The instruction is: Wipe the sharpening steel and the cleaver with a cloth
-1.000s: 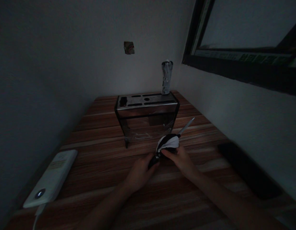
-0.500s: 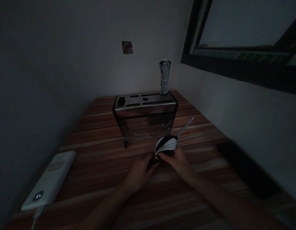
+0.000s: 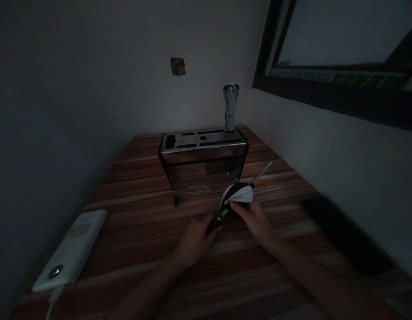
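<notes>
My left hand is closed round the black handle of a slim metal tool. Its bright narrow shaft points up and to the right; whether it is a knife blade or a rod I cannot tell in this dim light. A black-and-white cloth is wrapped about the middle of the shaft. My right hand pinches that cloth, thumb on the near side. Just behind the cloth stands a knife block with a slotted metal top, dark edges and clear sides.
A grey patterned upright object stands by the block's back right corner. On the wooden table lie a white power bank with a cable at left and a dark flat object at right. Walls and a window frame border the table.
My right hand and the cloth have slid up the shaft, away from the handle, so some metal now shows between them. My left hand has barely moved.
</notes>
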Demonstrator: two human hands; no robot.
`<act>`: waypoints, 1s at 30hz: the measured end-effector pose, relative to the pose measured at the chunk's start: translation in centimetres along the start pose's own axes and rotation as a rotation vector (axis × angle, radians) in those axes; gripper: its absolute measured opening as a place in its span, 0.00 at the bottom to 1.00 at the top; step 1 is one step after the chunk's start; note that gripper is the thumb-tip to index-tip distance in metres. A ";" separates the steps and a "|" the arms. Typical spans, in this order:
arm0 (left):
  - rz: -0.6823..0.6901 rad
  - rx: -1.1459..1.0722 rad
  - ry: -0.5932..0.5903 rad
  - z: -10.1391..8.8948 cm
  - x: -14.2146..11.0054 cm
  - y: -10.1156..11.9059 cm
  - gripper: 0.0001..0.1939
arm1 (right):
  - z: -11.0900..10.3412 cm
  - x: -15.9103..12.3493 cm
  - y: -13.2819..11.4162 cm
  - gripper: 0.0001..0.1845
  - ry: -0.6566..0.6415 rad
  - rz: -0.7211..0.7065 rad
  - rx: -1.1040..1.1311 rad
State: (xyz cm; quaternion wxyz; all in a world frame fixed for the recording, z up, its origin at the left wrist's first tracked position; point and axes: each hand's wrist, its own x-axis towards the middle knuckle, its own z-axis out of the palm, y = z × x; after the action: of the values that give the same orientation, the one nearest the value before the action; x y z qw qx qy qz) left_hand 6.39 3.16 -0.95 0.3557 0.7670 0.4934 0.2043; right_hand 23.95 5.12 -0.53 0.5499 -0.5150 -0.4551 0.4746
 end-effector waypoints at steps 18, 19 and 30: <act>0.008 0.019 -0.012 0.0 -0.1 0.1 0.10 | -2.8 3.3 0.7 0.21 0.308 -0.094 0.122; 0.006 0.025 -0.013 0.0 -0.1 0.1 0.10 | -3.0 3.6 0.6 0.20 0.325 -0.101 0.128; 0.004 0.056 -0.008 -0.2 -0.1 0.3 0.10 | -4.6 5.1 -0.6 0.20 0.517 -0.172 0.208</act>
State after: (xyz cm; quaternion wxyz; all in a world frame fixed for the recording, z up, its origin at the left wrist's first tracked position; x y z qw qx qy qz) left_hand 6.42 3.01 -0.60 0.3356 0.7786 0.4959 0.1880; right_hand 29.22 9.54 -0.13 0.7359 -0.5192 -0.2905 0.3233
